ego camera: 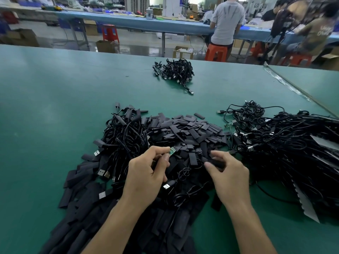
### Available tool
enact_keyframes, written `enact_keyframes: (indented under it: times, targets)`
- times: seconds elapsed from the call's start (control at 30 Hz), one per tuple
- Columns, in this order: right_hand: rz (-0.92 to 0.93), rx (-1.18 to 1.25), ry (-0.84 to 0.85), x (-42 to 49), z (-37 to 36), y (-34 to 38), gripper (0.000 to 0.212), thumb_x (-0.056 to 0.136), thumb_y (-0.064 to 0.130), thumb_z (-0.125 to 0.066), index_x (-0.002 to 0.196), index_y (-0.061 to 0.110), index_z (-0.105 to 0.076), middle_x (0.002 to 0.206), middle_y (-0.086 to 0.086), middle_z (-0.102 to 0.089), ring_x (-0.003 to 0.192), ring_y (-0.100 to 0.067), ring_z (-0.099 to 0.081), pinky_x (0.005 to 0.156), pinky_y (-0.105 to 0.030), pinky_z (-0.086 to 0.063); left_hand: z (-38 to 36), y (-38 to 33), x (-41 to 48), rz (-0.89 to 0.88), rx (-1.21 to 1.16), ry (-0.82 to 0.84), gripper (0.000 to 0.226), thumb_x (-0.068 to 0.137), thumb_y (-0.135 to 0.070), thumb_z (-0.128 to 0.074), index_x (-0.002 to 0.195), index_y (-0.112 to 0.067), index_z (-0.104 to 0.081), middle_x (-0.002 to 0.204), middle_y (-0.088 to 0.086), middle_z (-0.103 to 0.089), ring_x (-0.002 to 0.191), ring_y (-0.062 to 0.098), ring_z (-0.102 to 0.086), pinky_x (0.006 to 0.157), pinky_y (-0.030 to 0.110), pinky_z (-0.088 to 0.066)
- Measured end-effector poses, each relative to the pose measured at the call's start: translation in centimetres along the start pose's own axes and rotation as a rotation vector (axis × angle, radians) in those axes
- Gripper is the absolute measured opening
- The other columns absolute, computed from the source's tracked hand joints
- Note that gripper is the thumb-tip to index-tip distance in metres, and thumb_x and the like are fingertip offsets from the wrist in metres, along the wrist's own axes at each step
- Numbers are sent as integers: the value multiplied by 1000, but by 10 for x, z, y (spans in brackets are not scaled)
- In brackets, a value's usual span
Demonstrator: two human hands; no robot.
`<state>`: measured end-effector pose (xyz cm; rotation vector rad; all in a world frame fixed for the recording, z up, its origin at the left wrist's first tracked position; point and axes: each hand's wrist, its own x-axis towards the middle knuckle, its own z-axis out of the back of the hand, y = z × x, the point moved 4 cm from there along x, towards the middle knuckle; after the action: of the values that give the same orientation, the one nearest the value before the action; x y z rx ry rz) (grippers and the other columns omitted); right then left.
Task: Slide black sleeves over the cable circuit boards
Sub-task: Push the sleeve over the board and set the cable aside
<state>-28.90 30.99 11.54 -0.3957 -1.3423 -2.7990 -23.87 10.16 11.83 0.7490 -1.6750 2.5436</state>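
Landmark: we place everything from the heap of loose black sleeves [190,129] in the middle of the green surface [55,99].
Left hand: our left hand [146,173], on the near side of the heap, pinches a cable just below its small green circuit board [172,150]; the bare board pokes up past the fingertips, with no sleeve on it.
Right hand: our right hand [227,173], also on the near side and to the right of the board, has thumb and fingers closed on one black sleeve [213,161], lifted off the heap.
Gap: the sleeve and the board are near each other but apart; the sleeve has not started over the board.
Step in hand: we judge this is the line-up just ahead of sliding the sleeve on.
Done so far: left of the heap lies a tangle of cables [124,136] whose ends appear sleeved; beyond the heap, farther up the surface, sits a small bundle [174,70], but we cannot tell its state.
Left to do: right of the heap a large pile of cables [286,143] waits, with at least one bare green board [228,125] showing at its edge.
Progress: we judge the job is well short of finished, since both the unsleeved pile and the sleeve supply look large.
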Motion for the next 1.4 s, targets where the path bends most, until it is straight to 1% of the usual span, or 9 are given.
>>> enact_keyframes:
  times: [0.13,0.47,0.6,0.7,0.8,0.97,1.17,1.3,1.4]
  targets:
    - [-57,-280,135,4,-13,-2,39,94,35,-64,131,24,-61,128,-2,-50,125,-19,-46,88,-25,-39,1,0,-1,-1,6,1,33,97,-14,-60,103,-46,-63,84,-15,-69,51,8,-64,51,14,-50]
    - [59,1,-41,3,-7,4,13,88,25,-74,85,34,-64,92,21,-54,85,8,-53,72,1,-36,0,-1,0,-6,8,-1,32,98,-16,-60,102,-47,-62,83,-16,-68,52,10,-64,52,13,-50]
    - [104,159,-12,-1,-2,7,14,91,34,-69,80,41,-65,79,21,-67,80,0,-62,73,-16,-50,0,-2,1,-14,12,0,32,98,-19,-59,103,-50,-62,83,-15,-68,55,11,-67,53,15,-52]
    - [149,69,115,-5,-9,12,16,88,42,-68,76,53,-65,95,34,-64,104,2,-52,96,-34,-38,0,-3,0,-26,7,10,32,99,-21,-56,112,-50,-62,87,-13,-68,53,12,-65,51,17,-52]
    - [167,-90,170,-8,-18,12,12,89,44,-67,94,54,-72,127,30,-51,124,0,-33,95,-29,-14,0,-3,1,-41,23,4,33,101,-18,-54,116,-46,-64,88,-13,-67,52,13,-64,52,15,-50]
    - [347,197,114,-15,-15,27,16,87,26,-74,100,35,-77,97,20,-62,98,-7,-58,86,-23,-43,-2,-5,2,-38,87,36,26,96,-13,-64,104,-37,-71,86,-21,-66,65,7,-65,60,10,-46]
    - [361,338,242,-23,-24,34,23,86,17,-73,99,37,-73,89,18,-69,87,-6,-66,75,-16,-49,-4,-10,0,-56,40,84,20,95,-34,-52,87,-26,-68,70,-16,-63,61,10,-60,57,16,-43]
    - [341,370,248,-23,-23,33,27,85,29,-72,106,44,-64,82,19,-67,72,-5,-64,63,-9,-44,-6,-6,0,-26,56,95,13,96,-30,-61,84,-28,-67,69,-10,-63,60,12,-63,50,17,-47]
    - [383,245,189,-25,-25,36,40,79,46,-70,117,43,-59,96,21,-62,87,-4,-61,74,-11,-45,-7,-4,0,22,30,86,12,93,-34,-62,83,-31,-67,68,-13,-66,60,9,-65,51,16,-49]
